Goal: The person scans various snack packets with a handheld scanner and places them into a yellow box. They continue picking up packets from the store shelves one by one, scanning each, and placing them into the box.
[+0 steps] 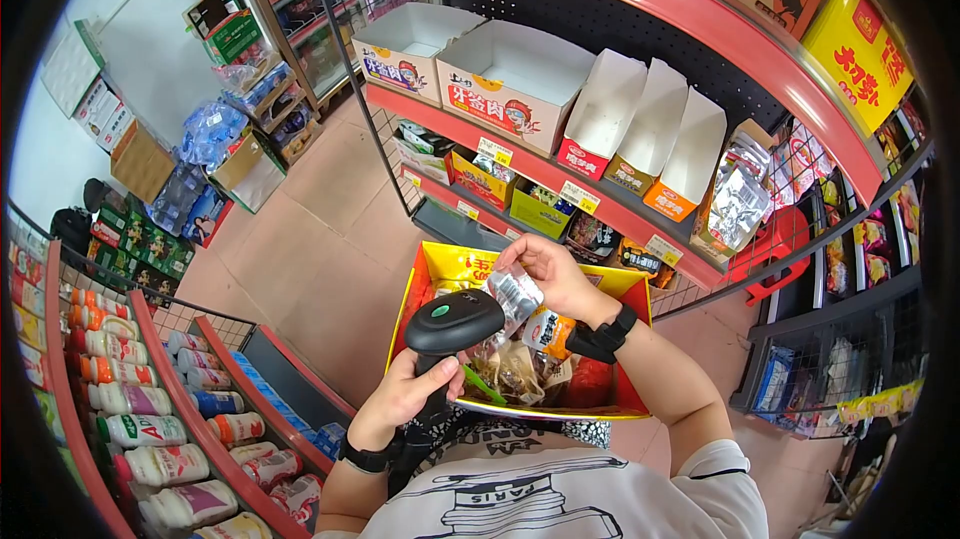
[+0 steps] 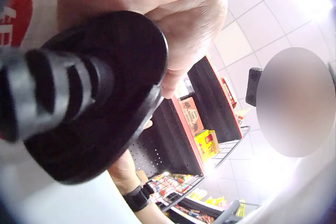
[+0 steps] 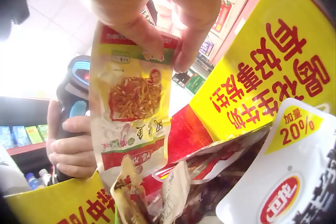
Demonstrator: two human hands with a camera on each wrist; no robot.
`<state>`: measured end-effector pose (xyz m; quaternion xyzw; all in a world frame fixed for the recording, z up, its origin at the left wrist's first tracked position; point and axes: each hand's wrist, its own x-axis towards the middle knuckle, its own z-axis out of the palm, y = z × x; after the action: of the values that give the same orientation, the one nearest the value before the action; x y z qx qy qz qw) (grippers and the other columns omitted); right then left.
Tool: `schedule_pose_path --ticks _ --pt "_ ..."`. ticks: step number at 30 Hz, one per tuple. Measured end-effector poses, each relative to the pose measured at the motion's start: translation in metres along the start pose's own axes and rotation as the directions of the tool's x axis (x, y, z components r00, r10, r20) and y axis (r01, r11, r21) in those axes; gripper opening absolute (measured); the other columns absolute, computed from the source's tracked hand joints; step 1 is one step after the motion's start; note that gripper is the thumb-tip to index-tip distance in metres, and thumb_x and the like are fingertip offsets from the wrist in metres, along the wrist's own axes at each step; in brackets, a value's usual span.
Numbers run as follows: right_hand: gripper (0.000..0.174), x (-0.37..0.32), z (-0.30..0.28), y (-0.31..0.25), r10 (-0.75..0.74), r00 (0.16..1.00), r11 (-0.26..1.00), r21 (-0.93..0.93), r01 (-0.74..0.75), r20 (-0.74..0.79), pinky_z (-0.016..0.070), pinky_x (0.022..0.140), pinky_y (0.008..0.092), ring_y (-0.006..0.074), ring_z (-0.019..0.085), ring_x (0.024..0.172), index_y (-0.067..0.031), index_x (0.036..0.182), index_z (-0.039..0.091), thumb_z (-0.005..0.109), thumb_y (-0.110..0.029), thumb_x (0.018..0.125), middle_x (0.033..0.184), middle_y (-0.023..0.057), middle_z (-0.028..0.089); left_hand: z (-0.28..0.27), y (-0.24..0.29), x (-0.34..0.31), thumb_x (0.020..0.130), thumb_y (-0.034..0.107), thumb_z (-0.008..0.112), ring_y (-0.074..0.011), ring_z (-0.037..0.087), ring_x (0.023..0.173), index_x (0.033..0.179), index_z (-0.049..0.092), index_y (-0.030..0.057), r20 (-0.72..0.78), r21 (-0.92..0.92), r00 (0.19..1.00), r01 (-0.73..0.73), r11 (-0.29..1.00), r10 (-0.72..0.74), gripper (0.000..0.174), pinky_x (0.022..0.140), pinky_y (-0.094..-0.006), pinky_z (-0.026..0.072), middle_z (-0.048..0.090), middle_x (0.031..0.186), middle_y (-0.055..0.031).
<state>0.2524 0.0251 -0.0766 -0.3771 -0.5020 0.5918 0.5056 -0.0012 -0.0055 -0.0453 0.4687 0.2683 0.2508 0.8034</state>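
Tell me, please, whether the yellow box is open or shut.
Open: no lid covers the top of the yellow box, and packets show inside it.

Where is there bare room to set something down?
The pink tiled floor between the open brown carton and the white plastic bottles is bare, and the wide white cardboard tray on the red-edged shelf looks empty. The yellow cardboard box is crowded: packets fill it, and the left hand, gripping a black scanner, and right hand are over it.
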Motion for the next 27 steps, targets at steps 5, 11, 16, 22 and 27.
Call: schedule_pose_path --ticks 5,11,16,22,27 --pt "0.028 -0.001 0.001 -0.001 0.011 1.0 1.0 0.008 -0.011 -0.019 0.0433 0.083 0.0238 0.0099 0.054 0.09 -0.0043 0.095 0.05 0.066 0.004 0.074 0.092 0.0018 0.056 -0.001 -0.001 0.0 0.09 0.024 0.054 -0.0112 0.051 0.065 0.101 0.052 0.0019 -0.012 0.014 1.0 0.012 1.0 -0.012 0.024 0.062 -0.0263 0.0438 0.053 0.07 -0.0025" --pt "0.027 0.0 -0.001 0.0 -0.02 0.999 0.997 -0.074 0.018 -0.025 0.0433 0.079 0.0233 0.0086 0.054 0.089 -0.0037 0.094 0.051 0.067 0.003 0.073 0.09 0.0005 0.056 -0.001 0.0 0.0 0.091 0.027 0.051 -0.0128 0.052 0.064 0.105 0.049 0.0007 -0.01 0.088 1.0 0.022 0.996 -0.021 0.03 0.062 -0.0275 0.0438 0.054 0.07 -0.005" --pt "0.026 -0.003 -0.009 0.004 -0.018 0.998 0.916 -0.398 0.043 0.068 0.0436 0.076 0.0254 0.0136 0.055 0.083 -0.0039 0.088 0.059 0.067 0.004 0.065 0.088 0.0035 0.057 -0.001 0.001 0.0 0.09 0.024 0.054 -0.0111 0.052 0.065 0.103 0.052 0.0019 -0.005 0.049 1.0 0.019 0.999 -0.019 0.025 0.062 -0.0257 0.044 0.053 0.07 -0.0027" --pt "0.016 -0.007 -0.005 0.006 -0.082 0.921 0.405 -0.832 0.379 0.38 0.0461 0.072 0.0369 0.0277 0.057 0.082 -0.0044 0.081 0.066 0.066 -0.005 0.064 0.084 0.0083 0.061 -0.001 0.0 0.0 0.09 0.023 0.054 -0.011 0.052 0.066 0.103 0.052 0.0016 -0.018 0.003 0.999 0.032 0.999 -0.032 0.025 0.063 -0.0263 0.0447 0.053 0.072 -0.0026" --pt "0.013 -0.007 -0.005 -0.016 -0.077 0.997 0.481 -0.876 0.036 -0.001 0.0441 0.065 0.0411 0.0322 0.054 0.066 -0.0015 0.077 0.06 0.064 -0.014 0.073 0.066 0.0147 0.056 -0.001 0.0 -0.001 0.09 0.022 0.054 -0.0112 0.053 0.067 0.103 0.052 0.0008 -0.021 -0.002 1.0 0.019 1.0 -0.019 0.025 0.065 -0.0269 0.0458 0.054 0.072 -0.0029"
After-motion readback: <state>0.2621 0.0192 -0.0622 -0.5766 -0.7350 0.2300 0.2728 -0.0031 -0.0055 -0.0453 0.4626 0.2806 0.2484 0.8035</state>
